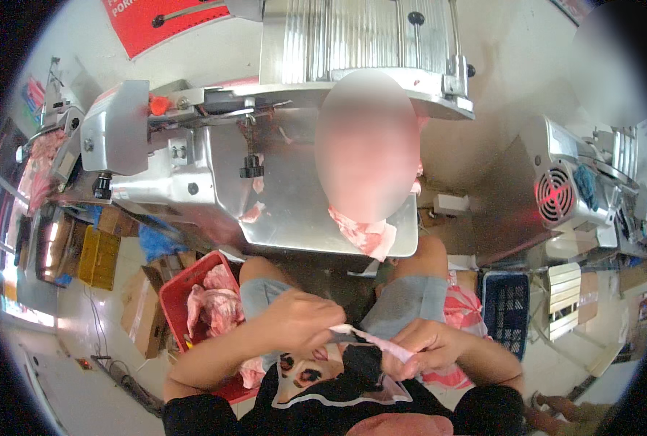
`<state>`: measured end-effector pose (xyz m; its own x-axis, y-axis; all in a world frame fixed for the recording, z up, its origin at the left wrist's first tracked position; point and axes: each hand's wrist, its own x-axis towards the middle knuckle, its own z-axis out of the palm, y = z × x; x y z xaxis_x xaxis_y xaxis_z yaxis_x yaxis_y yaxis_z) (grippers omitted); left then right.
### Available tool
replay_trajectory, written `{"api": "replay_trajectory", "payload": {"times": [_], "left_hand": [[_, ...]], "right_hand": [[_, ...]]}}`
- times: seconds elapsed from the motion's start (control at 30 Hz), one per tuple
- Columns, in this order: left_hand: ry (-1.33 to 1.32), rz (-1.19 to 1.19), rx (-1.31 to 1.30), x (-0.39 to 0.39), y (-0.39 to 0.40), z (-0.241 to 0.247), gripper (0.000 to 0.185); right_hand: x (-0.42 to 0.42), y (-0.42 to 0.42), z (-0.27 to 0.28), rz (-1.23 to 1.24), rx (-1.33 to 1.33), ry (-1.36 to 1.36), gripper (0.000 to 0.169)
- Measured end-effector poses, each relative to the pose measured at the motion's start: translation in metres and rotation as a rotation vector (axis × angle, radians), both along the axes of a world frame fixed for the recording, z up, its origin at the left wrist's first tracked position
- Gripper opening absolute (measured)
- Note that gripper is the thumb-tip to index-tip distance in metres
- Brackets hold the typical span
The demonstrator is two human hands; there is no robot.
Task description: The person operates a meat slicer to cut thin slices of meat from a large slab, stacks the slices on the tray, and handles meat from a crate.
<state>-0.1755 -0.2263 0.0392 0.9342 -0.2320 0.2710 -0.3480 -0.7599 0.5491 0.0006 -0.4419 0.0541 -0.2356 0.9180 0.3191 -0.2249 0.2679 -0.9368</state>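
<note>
In front of my body, a thin pale pink strip (383,344) runs between my two hands; whether it is fat, skin or plastic I cannot tell. My right hand (424,349) grips its wide end. My left hand (307,320) pinches the narrow whitish end. Ahead of my knees stands a metal meat slicer (160,182) with a steel tray (291,229). A piece of pink raw meat (364,234) lies at the tray's front edge, its upper part hidden by a blur. Small meat scraps (253,212) lie at the tray's left.
By my left leg, a red crate (173,310) holds raw meat pieces (217,305). A red-and-white plastic bag (462,310) and a dark blue crate (504,305) are at my right. Other slicers (574,185) stand on both sides. A cardboard box (143,310) sits on the left floor.
</note>
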Motion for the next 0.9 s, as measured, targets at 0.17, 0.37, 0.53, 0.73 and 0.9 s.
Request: {"api": "replay_trajectory", "payload": {"times": [0.17,0.37,0.53,0.73,0.9], "left_hand": [[-0.069,0.104,-0.137,0.013,-0.031,-0.015,0.015],[0.094,-0.001,0.025,0.004,-0.029,-0.007,0.016],[0.075,-0.261,0.057,-0.014,-0.033,0.008,0.020],[0.124,-0.404,0.030,-0.026,-0.026,0.019,0.023],[0.045,-0.380,0.028,-0.026,-0.018,0.011,0.018]], "right_hand": [[-0.005,0.022,-0.007,-0.583,0.245,-0.654,0.025],[-0.008,0.014,0.003,-0.433,0.412,-1.374,0.015],[-0.018,-0.002,0.032,-0.215,0.476,-1.308,0.022],[-0.016,-0.013,0.038,-0.263,0.553,-1.320,0.021],[0.008,-0.011,0.026,-0.333,0.515,-1.402,0.019]]}}
